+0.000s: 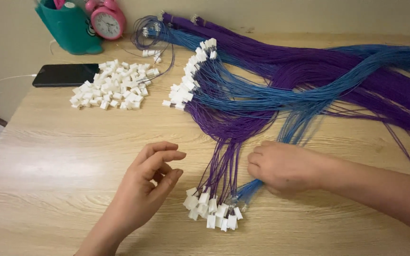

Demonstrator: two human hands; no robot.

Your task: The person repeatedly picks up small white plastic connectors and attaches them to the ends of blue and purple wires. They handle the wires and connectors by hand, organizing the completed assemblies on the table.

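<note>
My right hand is closed on a bunch of blue wires near their bare ends, pressing them to the wooden table. Just left of it lies a cluster of purple wires ending in small white plastic connectors. My left hand hovers palm-up beside those connectors, fingers loosely curled and holding nothing. Long purple and blue wire bundles sweep across the table to the right. A second row of connector-tipped wires lies farther back.
A heap of loose white connectors sits at the back left, next to a black phone with a white cable. A teal holder and a pink alarm clock stand against the wall.
</note>
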